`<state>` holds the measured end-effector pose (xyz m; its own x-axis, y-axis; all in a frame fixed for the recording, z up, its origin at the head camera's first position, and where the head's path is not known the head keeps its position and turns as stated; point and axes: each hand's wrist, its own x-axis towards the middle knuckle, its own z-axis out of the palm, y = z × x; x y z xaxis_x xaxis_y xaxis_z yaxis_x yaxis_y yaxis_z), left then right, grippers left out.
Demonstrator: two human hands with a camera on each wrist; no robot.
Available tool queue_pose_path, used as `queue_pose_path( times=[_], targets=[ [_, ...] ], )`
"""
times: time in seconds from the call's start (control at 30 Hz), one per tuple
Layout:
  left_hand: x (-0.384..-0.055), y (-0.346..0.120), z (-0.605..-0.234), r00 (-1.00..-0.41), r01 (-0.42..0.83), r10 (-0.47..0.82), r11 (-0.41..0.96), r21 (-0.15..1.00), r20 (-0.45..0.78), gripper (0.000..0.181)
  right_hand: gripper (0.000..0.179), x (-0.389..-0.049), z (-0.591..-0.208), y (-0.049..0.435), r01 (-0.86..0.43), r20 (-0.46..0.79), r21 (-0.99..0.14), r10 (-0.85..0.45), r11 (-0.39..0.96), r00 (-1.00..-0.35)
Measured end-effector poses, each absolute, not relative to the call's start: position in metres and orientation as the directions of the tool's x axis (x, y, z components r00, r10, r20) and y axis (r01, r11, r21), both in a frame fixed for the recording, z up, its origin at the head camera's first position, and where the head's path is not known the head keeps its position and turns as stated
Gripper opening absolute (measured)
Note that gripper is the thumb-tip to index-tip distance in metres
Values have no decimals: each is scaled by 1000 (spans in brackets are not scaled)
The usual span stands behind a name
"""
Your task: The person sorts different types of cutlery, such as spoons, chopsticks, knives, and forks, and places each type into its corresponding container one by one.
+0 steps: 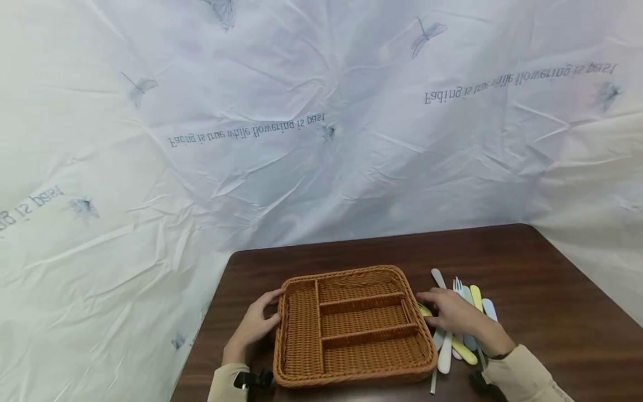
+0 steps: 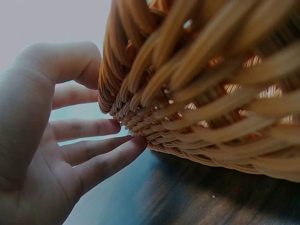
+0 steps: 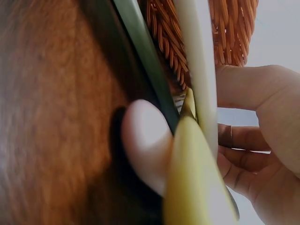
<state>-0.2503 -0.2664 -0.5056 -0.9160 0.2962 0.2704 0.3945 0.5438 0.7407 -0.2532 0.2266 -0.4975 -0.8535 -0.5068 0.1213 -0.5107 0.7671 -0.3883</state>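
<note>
A brown wicker basket (image 1: 351,378) with several divided compartments sits on the dark table, nothing in it. On its left side my left hand (image 1: 256,321) touches the outer wall; the left wrist view shows fairly straight fingers (image 2: 98,161) against the weave and a bent thumb near the corner. My right hand (image 1: 454,312) is at the basket's right side, its thumb (image 3: 239,84) by the wicker in the right wrist view. Beneath and around that hand lies loose cutlery, including a white handle (image 1: 445,357), a yellow handle (image 1: 464,353) and a fork (image 1: 457,286). The hand partly hides this pile.
More handles spread right of the right hand, one yellow (image 1: 475,296) and one pale blue (image 1: 489,309). A thin stick (image 1: 433,384) points toward the near edge. The brown table (image 1: 542,279) ends at a white printed sheet (image 1: 351,184) behind and at the sides.
</note>
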Motion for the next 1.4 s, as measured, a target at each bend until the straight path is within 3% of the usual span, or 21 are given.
queue_pose_path(
  times=[0.17,0.37,0.8,1.27,1.4],
  targets=[
    [-255,-270,-513,-931,352,288,557,752,223,57,47,-253,-500,226,-515,104,-393,-520,761,-848],
    [-256,-270,-514,-904,422,316,555,717,287,58,41,-256,-500,225,-542,128,-363,-535,758,-835],
    [-257,-271,-511,-892,450,333,588,672,305,57,31,-256,-495,226,-548,205,-327,-508,770,-836],
    [-256,-271,-511,-920,382,312,578,721,238,57,33,-256,-479,231,-502,206,-445,-461,741,-863],
    [-256,-272,-511,-920,381,313,574,724,236,56,32,-258,-478,233,-515,244,-419,-454,748,-857]
  ],
)
